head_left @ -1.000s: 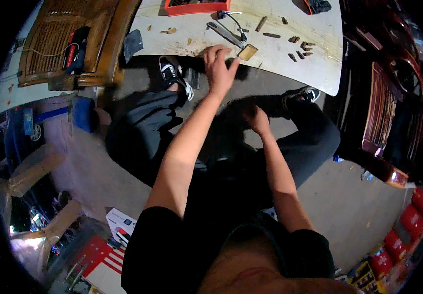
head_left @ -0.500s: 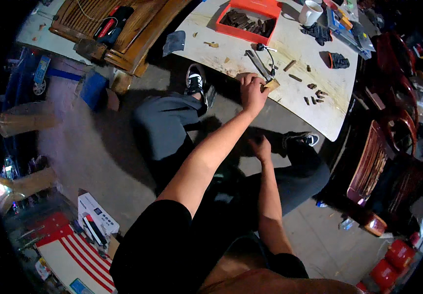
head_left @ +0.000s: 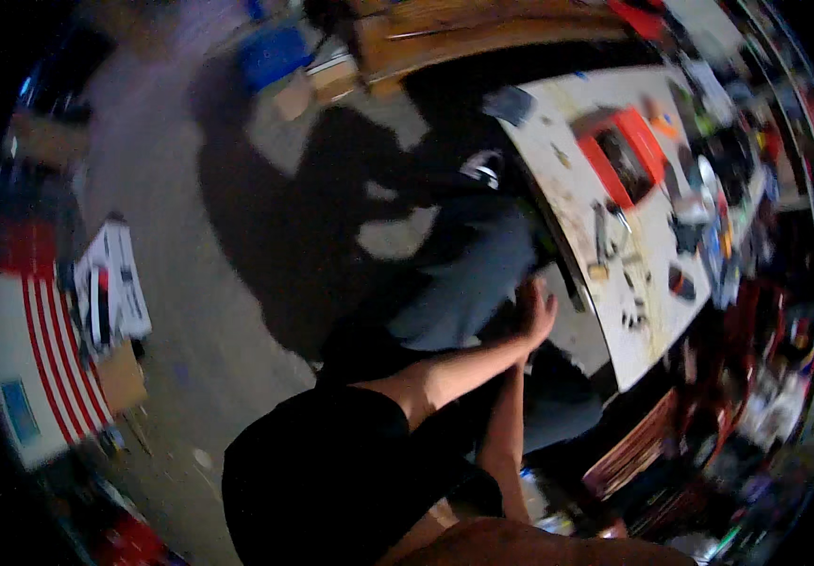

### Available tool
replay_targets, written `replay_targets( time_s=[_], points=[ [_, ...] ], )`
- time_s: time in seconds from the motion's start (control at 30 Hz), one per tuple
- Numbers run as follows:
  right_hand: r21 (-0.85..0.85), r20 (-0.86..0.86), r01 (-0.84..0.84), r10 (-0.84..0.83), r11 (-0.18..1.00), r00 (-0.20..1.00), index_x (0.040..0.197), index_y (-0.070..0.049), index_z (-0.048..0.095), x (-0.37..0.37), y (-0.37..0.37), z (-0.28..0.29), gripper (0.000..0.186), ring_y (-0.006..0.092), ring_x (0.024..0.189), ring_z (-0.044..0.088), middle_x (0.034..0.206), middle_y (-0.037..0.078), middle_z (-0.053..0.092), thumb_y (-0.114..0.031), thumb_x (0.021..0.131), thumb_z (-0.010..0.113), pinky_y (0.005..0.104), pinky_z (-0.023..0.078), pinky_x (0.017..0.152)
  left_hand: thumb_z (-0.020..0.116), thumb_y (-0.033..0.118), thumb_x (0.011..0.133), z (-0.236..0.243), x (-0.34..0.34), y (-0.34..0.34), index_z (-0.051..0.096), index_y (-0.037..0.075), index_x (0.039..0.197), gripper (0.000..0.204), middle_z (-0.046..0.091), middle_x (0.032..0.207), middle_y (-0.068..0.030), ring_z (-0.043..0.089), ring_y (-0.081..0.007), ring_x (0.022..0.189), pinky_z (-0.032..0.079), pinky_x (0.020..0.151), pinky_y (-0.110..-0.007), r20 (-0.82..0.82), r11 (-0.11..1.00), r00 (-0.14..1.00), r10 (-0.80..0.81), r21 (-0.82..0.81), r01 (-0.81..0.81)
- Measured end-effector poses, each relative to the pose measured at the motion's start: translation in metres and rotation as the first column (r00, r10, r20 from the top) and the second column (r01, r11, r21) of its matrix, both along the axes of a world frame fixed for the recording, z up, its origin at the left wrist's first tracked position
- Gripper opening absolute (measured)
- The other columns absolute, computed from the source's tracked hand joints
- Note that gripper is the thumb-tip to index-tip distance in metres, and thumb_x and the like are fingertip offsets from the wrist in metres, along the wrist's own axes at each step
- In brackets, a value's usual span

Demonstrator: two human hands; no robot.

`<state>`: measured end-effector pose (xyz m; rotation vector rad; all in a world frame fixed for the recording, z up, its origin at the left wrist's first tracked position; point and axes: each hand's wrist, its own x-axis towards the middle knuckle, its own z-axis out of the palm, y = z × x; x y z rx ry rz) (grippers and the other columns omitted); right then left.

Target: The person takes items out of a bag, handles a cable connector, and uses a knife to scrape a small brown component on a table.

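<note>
The left hand [head_left: 536, 311] has come back off the pale, paint-flecked work surface [head_left: 657, 311], where a second ago it reached among small dark metal bits [head_left: 633, 319]. It now rests released, fingers loosely spread and holding nothing, just beside the surface's near edge over the grey-trousered knee [head_left: 468, 283]. The right hand is hidden behind the left forearm, so its state cannot be told, and the bits lie untouched near the red tray [head_left: 619, 156].

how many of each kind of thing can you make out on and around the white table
red tray: 1
blue crate: 1
black-and-white shoe: 1
dark cloth: 1
total: 4
The small parts on the white table are too blurred to count.
</note>
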<state>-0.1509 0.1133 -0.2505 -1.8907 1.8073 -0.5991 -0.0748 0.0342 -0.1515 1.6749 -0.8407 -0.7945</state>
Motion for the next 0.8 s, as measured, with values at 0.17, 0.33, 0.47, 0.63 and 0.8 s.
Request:
replay_targets(
  time_s=[0.17,0.33,0.47,0.63,0.8],
  points=[
    [0.236,0.111,0.008,-0.035,0.972,0.993,0.110,0.004,0.063,0.032,-0.005,0.000,0.038,0.0282,0.098,0.066,0.110,0.017,0.068,-0.022,0.083,0.071,0.0372,0.050,0.086,0.060,0.021,0.088,-0.038,-0.022,-0.006,0.044,-0.003,0.129,0.050,0.050,0.129,-0.0256,0.049,-0.0394,0.116,0.037,0.101,-0.046,-0.222,0.964,0.973,-0.056,0.243,0.111],
    [0.420,0.124,-0.142,0.098,0.896,0.987,0.111,0.004,0.063,0.076,-0.040,-0.005,0.037,0.0279,0.098,0.065,0.111,0.017,0.068,-0.021,0.084,0.070,0.0371,0.050,0.086,0.059,0.021,0.089,-0.036,0.040,-0.047,0.046,-0.002,0.126,0.045,0.053,0.125,-0.0249,0.051,-0.0392,0.113,0.038,0.098,-0.047,-0.345,0.927,0.934,-0.086,0.317,0.203],
    [0.457,0.127,-0.223,0.185,0.861,0.974,0.111,0.004,0.063,0.092,-0.076,0.005,0.037,0.0277,0.099,0.065,0.112,0.017,0.067,-0.021,0.085,0.069,0.0370,0.050,0.086,0.058,0.021,0.089,-0.032,0.075,-0.075,0.048,-0.001,0.123,0.041,0.054,0.122,-0.0243,0.053,-0.0390,0.111,0.040,0.096,-0.047,-0.362,0.929,0.928,-0.091,0.305,0.210],
    [0.503,0.148,-0.257,0.211,0.825,0.966,0.112,0.004,0.063,0.095,-0.077,0.009,0.036,0.0274,0.099,0.065,0.113,0.016,0.067,-0.020,0.086,0.068,0.0370,0.049,0.086,0.057,0.021,0.090,-0.040,0.075,-0.062,0.051,0.000,0.119,0.037,0.057,0.118,-0.0236,0.055,-0.0388,0.108,0.042,0.092,-0.048,-0.387,0.905,0.915,-0.116,0.339,0.258],
    [0.539,0.243,-0.187,0.061,0.821,0.968,0.112,0.005,0.062,0.063,-0.054,-0.003,0.035,0.0270,0.100,0.064,0.114,0.016,0.067,-0.019,0.087,0.067,0.0369,0.049,0.086,0.056,0.021,0.090,-0.059,0.058,-0.031,0.053,0.001,0.116,0.033,0.059,0.114,-0.0229,0.057,-0.0386,0.104,0.044,0.089,-0.049,-0.364,0.850,0.911,-0.194,0.402,0.342]
  ],
)
